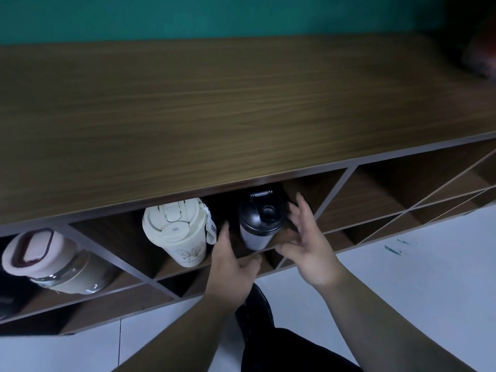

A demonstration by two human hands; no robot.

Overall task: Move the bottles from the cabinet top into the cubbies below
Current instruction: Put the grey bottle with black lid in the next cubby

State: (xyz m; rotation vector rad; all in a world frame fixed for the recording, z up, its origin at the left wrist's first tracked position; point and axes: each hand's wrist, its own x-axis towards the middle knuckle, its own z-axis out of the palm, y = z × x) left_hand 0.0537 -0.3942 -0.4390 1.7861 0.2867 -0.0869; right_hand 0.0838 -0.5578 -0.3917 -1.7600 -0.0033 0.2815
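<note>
A black-lidded shaker bottle [259, 224] with a grey body stands in a slanted cubby under the wooden cabinet top [214, 108]. My left hand [233, 261] is just left of and below it, fingers apart, not gripping. My right hand [306, 240] hovers at its right side with fingers spread, close to the lid but apart from it. A cream tumbler [177, 229] with a strap leans in the same cubby to the left. A glass bottle with a pink lid [51, 261] lies tilted in the far-left cubby.
The cubbies [375, 200] to the right, formed by diagonal dividers, hold nothing visible. A dark blurred object [480, 55] sits at the cabinet top's far right. White floor tiles [416, 277] lie below, with my dark shoe [257, 310] and trouser leg near the cabinet base.
</note>
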